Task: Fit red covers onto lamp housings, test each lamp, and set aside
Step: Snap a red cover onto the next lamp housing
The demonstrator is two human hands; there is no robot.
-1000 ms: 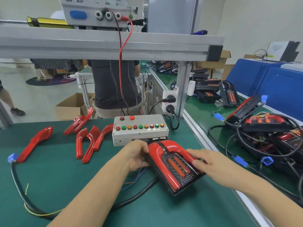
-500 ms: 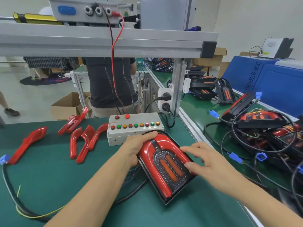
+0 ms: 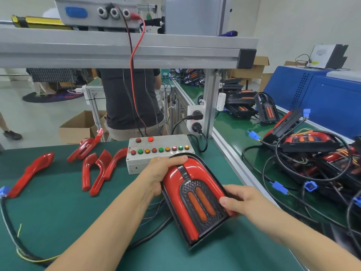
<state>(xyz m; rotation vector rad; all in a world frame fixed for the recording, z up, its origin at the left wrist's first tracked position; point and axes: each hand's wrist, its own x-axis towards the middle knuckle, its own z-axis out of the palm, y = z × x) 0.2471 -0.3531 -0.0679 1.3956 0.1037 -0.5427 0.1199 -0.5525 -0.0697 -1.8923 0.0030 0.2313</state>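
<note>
Green matting covers the worktop (image 3: 58,212) of this assembly line, with an aluminium frame and a power supply overhead. At its middle, the left hand (image 3: 158,175) wraps the rounded top of a lamp housing (image 3: 197,200), fingers curled over the upper edge and thumb along the left flank. The right hand (image 3: 244,200) grips the housing's lower right edge, thumb pressed on the red cover (image 3: 175,184) near the patterned centre panel. So both hands are clamped on the lamp, which lies tilted on the worktop just in front of the test box (image 3: 160,153).

The cover looks seated all round, so the fitting step appears finished or in its last squeeze; testing seems to be the step in hand. One red button on the box glows, and some lights in the lower row look lit, but the lamp's two orange strips show no clear glow, so whether it is powered cannot be told. Wires run from beneath the lamp toward the left.

Next would likely come pressing the box's buttons, which calls for freeing one hand while the other steadies the lamp.

Spare red covers (image 3: 101,171) lie to the left; finished lamps (image 3: 310,141) sit tangled in cables on the right.
</note>
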